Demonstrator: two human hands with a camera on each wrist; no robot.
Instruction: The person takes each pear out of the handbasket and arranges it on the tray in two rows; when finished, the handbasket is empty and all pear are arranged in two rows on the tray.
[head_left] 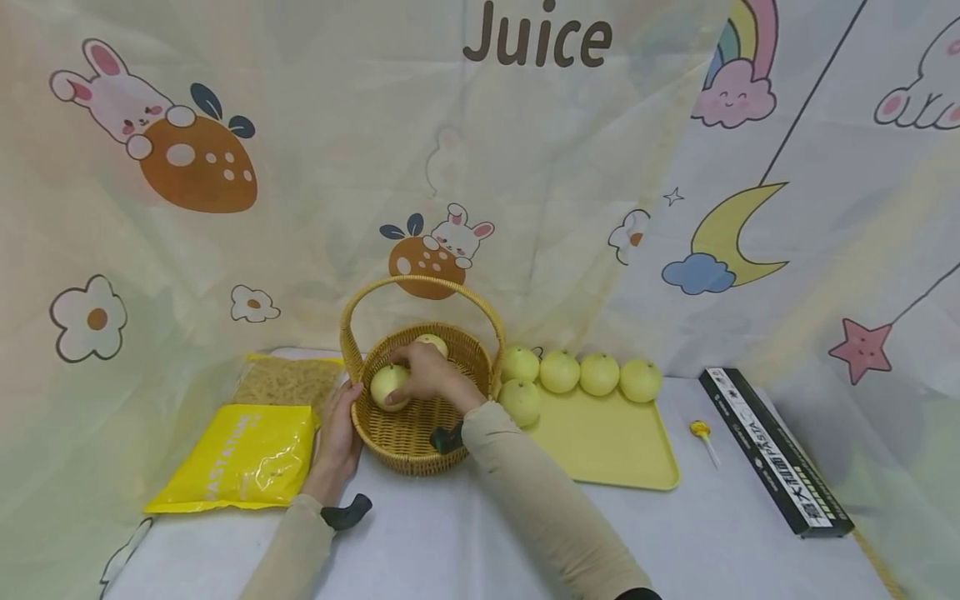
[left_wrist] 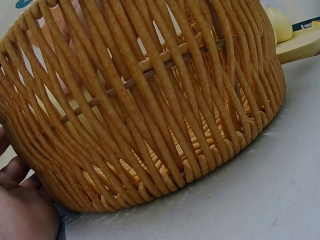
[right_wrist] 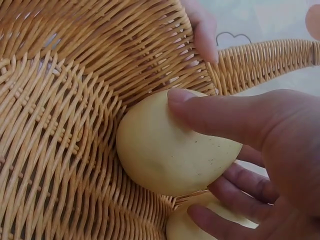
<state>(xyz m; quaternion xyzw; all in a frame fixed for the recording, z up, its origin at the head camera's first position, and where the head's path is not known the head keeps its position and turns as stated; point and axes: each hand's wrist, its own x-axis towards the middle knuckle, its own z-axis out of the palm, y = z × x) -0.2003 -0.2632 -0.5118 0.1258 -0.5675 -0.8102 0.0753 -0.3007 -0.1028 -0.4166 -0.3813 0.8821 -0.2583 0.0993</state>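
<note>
A round wicker basket (head_left: 414,457) with a tall arched handle stands on the white-covered table. Inside it, my right hand (head_left: 431,375) grips a round, pale yellow-green fruit (head_left: 387,385) at the left wall. In the right wrist view, the thumb lies on top of this fruit and other fingers are at its side. A second such fruit (head_left: 432,342) sits farther back in the basket, partly hidden by the hand. My left hand (head_left: 337,446) holds the basket's left rim near the handle's base, with one digit over the rim in the right wrist view.
Right of the basket, a yellow tray (head_left: 611,446) bears several similar fruits (head_left: 560,371) along its back and left edges. A yellow pasta bag (head_left: 240,454) lies left of the left hand. Farther right are a lollipop (head_left: 701,429) and a long black box (head_left: 776,454). A printed cloth hangs behind.
</note>
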